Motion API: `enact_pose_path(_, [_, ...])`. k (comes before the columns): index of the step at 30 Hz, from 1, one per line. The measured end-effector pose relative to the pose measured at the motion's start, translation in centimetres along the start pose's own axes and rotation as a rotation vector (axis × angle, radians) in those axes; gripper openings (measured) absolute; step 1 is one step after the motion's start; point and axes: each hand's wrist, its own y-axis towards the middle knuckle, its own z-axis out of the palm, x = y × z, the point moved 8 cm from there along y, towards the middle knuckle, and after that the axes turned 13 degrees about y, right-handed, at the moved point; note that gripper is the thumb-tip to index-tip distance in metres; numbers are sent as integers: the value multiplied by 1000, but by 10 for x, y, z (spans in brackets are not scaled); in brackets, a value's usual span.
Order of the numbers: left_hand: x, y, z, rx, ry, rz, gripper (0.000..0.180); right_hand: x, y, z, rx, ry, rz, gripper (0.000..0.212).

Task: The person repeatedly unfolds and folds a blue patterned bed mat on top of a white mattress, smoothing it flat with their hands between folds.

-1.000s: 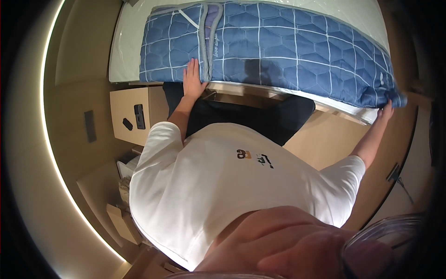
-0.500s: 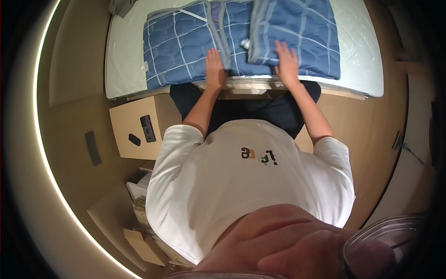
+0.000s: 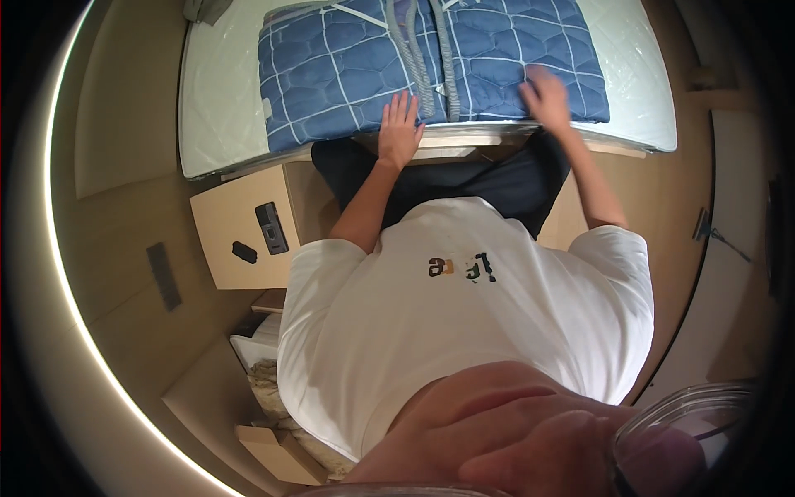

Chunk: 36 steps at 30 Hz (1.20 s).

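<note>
A blue quilted mattress pad (image 3: 339, 79) with white checked lines and grey edging lies folded, both sides turned in so the grey edges run close together near its middle. White straps show at its far side. My left hand (image 3: 400, 132) rests flat, fingers stretched out, on the near part of the left fold beside the grey edging. Over the right fold is my right hand (image 3: 546, 98), its fingers apart and a little blurred, holding nothing. Whether the right palm presses on the cloth is hard to see.
The pad lies on a white, plastic-covered mattress (image 3: 638, 91). A light wooden nightstand (image 3: 224, 215) at the left carries a dark phone-like device (image 3: 272, 228) and a small black object (image 3: 244, 252). An open cardboard box (image 3: 281, 455) is at the lower left.
The right fold, raised and bunched before, now lies flatter with its grey edge near the left one. My right hand has moved right; my left hand has shifted slightly right.
</note>
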Motion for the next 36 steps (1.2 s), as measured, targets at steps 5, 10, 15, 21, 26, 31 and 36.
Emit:
enact_pose_path(5, [4,2,-5,42,-52,-20,66,-258,-37,-73,-79,-270,934,97])
enact_pose_path(10, [-6,42,-23,-120,-76,-68,56,-345,-40,-57,229,173,1104,113])
enact_pose_path(15, [-29,88,5,-36,-49,-173,53,-374,-38,-77,139,-126,890,87])
enact_pose_path(21, [-122,104,-6,-131,-455,69,54,-405,-110,-177,-112,-439,1110,79])
enact_pose_path(26, [-146,116,8,10,-775,9,52,-360,-76,-256,10,-505,1102,88])
enact_pose_path(31, [-165,94,7,-88,-198,312,49,-130,46,-221,-70,424,1018,69])
enact_pose_path(36, [-158,87,10,-47,-212,320,50,36,160,-128,-123,447,612,65])
